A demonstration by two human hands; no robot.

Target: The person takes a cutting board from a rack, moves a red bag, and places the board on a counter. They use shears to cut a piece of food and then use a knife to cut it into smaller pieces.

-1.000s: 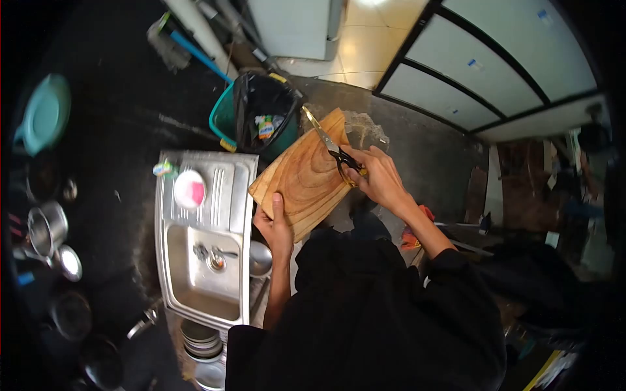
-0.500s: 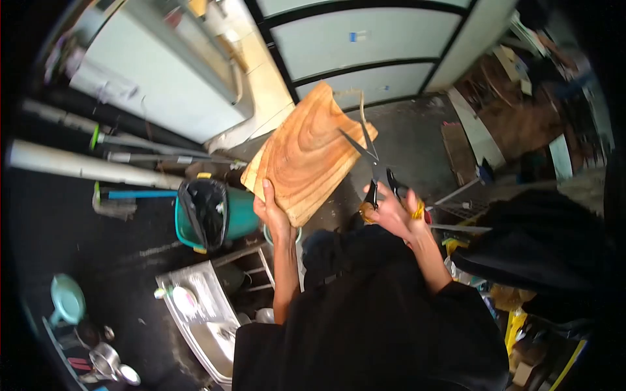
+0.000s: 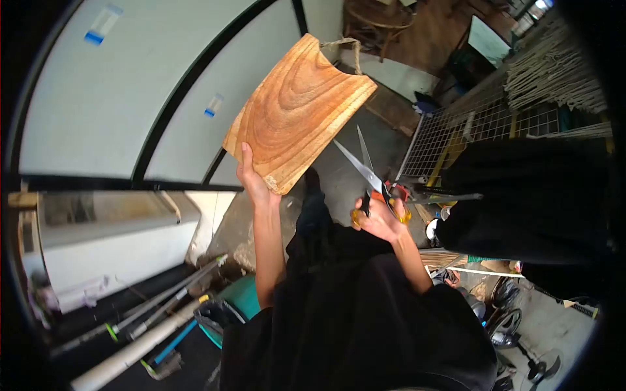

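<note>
A wooden board (image 3: 297,107) with curved brown grain and a twine loop (image 3: 356,52) at its notched far end is held up at a tilt. My left hand (image 3: 258,182) grips its near lower corner, thumb on the face. My right hand (image 3: 383,220) is closed round the handles of a pair of scissors (image 3: 370,173). Their blades are parted and point up and left, just right of the board and apart from the twine.
White panels with black frames (image 3: 176,98) stand at the left. A teal bin (image 3: 241,298) with a black liner is at lower left, beside poles (image 3: 130,335). Dark cloth (image 3: 521,202) and a wire grid (image 3: 443,140) are at right; a fan (image 3: 541,371) is at lower right.
The view has turned, bringing the white panels to the left and the wire grid into sight. The sink has left view. The board and scissors remain held, and the blades sit further from the twine.
</note>
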